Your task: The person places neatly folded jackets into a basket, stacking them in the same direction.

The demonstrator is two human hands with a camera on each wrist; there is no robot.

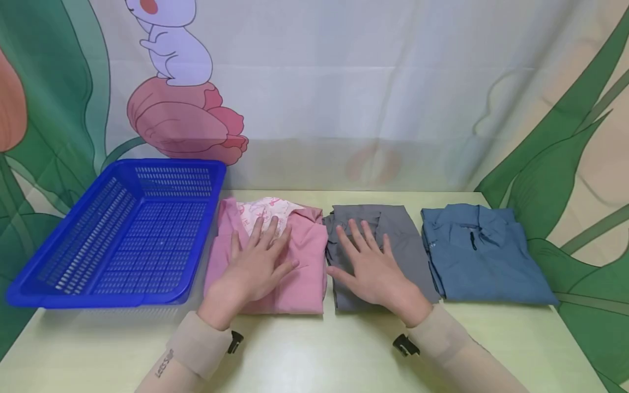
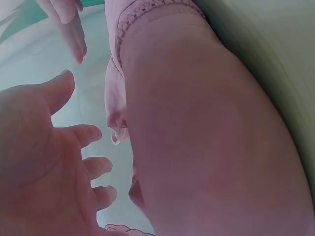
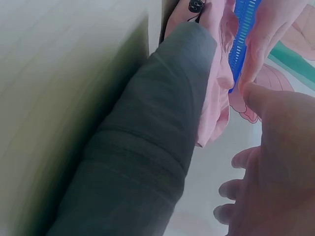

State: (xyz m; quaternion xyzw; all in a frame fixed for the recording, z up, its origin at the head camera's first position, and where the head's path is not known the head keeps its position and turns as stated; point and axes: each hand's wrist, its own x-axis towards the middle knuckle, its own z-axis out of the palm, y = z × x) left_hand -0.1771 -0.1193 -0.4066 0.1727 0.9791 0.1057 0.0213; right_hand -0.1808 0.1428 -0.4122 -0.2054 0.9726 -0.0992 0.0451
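Note:
Three folded garments lie in a row: a pink jacket (image 1: 300,284) with a white patterned lining, a grey garment (image 1: 400,229), and a blue jacket (image 1: 491,273) with a short black zip pull. My left hand (image 1: 257,267) is spread over the pink jacket, fingers fairly straight. In the left wrist view a gap shows between that hand (image 2: 34,157) and the pink cloth (image 2: 197,123). My right hand (image 1: 373,270) is spread likewise over the grey garment. The right wrist view shows this hand (image 3: 280,162) apart from the grey cloth (image 3: 142,132). Neither hand holds anything.
A blue plastic basket (image 1: 194,262) with perforated walls stands on the left of the pale table (image 1: 314,355), with nothing inside. Behind the table hangs a printed curtain (image 1: 344,98) with a rabbit, flowers and green leaves. Each wrist wears a band with a black clip.

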